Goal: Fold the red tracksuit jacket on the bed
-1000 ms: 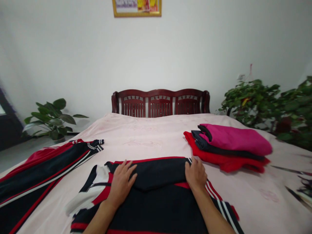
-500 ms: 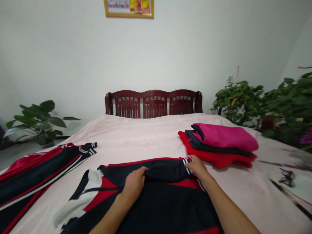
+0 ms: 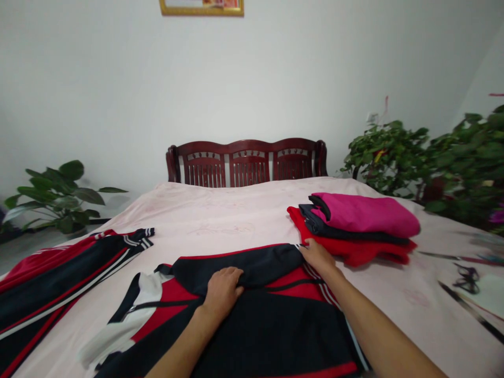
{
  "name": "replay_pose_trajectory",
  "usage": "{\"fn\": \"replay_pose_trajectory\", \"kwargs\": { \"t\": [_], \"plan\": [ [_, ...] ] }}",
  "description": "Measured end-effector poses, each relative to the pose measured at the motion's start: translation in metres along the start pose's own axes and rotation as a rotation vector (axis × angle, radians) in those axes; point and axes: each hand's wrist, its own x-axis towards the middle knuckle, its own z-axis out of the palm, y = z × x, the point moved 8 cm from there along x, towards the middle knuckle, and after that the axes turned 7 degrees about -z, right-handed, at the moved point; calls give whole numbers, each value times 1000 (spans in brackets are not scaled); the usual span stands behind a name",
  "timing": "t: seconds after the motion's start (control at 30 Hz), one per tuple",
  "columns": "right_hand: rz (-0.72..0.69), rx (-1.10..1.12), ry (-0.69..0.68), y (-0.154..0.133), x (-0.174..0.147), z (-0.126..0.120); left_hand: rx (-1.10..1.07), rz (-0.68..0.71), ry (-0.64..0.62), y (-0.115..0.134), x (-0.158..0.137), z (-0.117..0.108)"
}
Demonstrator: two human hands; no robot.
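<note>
A dark navy zip jacket [image 3: 275, 328] with red panels, white stripes and a white collar section lies spread on the bed in front of me. Its far sleeve [image 3: 255, 265] is folded across the body. My left hand [image 3: 224, 289] rests on this sleeve near the middle, fingers laid over the cloth and thumb apart. At the right end, my right hand [image 3: 318, 257] pinches the striped cuff, covering most of it. The jacket's near edge runs out of view below.
Folded clothes, a magenta garment [image 3: 370, 214] on dark and red ones [image 3: 362, 252], are stacked at right. Navy-red striped clothing [image 3: 74, 278] lies left. Black-framed glasses [image 3: 466, 278] lie far right on the pink bedsheet [image 3: 224, 210]. Plants stand both sides; a wooden headboard [image 3: 248, 163] is behind.
The far sleeve now lies flatter and straighter, shifted slightly away from me. My left hand has gone from gripping the sleeve to resting on it. My right hand still holds the cuff.
</note>
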Motion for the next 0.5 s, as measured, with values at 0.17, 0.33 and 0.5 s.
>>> {"fn": "replay_pose_trajectory", "kwargs": {
  "t": [0.17, 0.33, 0.5],
  "plan": [
    [-36, 119, -88, -4, 1, 11, 139, -45, -76, -7, 5, -3],
    [-35, 225, -88, -7, 2, 10, 117, -78, -52, -10, 9, -10],
    [-24, 348, -94, -5, -11, -1, -17, -65, 20, -19, -4, -17]
  ]
}}
